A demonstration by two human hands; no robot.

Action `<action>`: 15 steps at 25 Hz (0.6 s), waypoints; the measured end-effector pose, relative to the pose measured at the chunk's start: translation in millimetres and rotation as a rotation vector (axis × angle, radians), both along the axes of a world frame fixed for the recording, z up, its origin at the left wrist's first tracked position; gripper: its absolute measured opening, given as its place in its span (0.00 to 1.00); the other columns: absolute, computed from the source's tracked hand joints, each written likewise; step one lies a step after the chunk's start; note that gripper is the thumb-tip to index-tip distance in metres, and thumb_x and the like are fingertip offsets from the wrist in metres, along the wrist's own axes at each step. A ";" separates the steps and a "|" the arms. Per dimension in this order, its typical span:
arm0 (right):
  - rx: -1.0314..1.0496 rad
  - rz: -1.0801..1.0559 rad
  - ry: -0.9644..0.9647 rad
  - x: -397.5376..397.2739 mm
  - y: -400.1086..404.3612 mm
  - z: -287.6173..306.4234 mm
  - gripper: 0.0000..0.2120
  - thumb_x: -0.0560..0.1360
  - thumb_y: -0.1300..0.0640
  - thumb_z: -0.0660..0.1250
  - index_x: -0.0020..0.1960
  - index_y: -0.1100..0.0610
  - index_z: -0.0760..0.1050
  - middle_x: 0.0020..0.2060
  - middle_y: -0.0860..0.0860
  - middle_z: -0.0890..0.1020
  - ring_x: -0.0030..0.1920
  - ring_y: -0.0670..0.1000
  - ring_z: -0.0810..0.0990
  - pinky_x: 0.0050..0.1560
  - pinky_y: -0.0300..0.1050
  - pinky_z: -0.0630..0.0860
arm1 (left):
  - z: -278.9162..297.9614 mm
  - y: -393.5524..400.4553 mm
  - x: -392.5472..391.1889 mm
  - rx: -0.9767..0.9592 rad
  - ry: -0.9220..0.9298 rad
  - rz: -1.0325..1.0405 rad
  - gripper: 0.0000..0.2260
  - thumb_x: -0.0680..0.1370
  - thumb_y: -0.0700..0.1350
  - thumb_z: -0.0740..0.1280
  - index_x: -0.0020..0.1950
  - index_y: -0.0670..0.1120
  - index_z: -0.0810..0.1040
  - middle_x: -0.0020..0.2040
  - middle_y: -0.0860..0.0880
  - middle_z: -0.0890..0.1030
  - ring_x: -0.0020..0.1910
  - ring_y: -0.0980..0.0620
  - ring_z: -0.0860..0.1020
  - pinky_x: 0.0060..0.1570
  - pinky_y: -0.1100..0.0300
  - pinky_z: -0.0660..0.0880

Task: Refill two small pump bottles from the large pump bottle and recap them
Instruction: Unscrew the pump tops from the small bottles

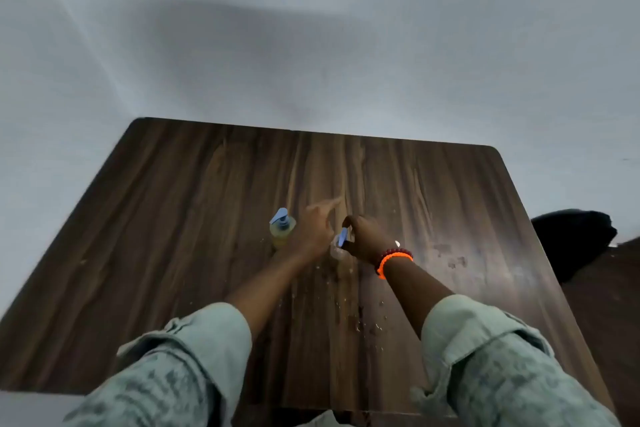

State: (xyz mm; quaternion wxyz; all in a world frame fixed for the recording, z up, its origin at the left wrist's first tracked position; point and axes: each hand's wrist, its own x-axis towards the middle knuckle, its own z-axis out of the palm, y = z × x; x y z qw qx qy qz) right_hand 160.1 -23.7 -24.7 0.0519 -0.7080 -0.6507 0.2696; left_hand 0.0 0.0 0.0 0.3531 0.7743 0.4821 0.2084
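A small bottle of yellow liquid with a blue pump top (282,227) stands upright on the dark wooden table (173,236), just left of my hands. My right hand (363,236) pinches a blue pump cap (343,236) over a small clear bottle (336,251) that stands between both hands. My left hand (313,230) is against the clear bottle's left side, its index finger pointing away; its grip on the bottle is hidden. The frame is blurred. The large pump bottle is out of sight.
Wet drops and smears (363,319) dot the table in front of me, with more smears (450,255) at the right. A dark object (575,239) lies beyond the table's right edge. A pale wall rises behind the table.
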 end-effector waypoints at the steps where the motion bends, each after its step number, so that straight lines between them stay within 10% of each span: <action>1: 0.015 0.002 0.001 -0.5 1.8 -2.2 0.15 0.75 0.55 0.74 0.60 0.57 0.77 0.58 0.57 0.82 0.58 0.60 0.80 0.51 0.46 0.74 | -6.1 -1.1 -0.5 -0.050 0.010 0.029 0.23 0.84 0.37 0.60 0.80 0.45 0.71 0.75 0.41 0.78 0.74 0.44 0.77 0.74 0.46 0.74; 15: 0.170 -0.066 0.221 -11.2 -5.2 20.3 0.06 0.71 0.55 0.77 0.44 0.57 0.83 0.32 0.43 0.79 0.32 0.39 0.76 0.32 0.27 0.64 | -33.9 -34.9 -16.8 -0.254 -0.116 0.066 0.15 0.79 0.43 0.73 0.65 0.53 0.81 0.54 0.56 0.86 0.50 0.63 0.82 0.49 0.60 0.79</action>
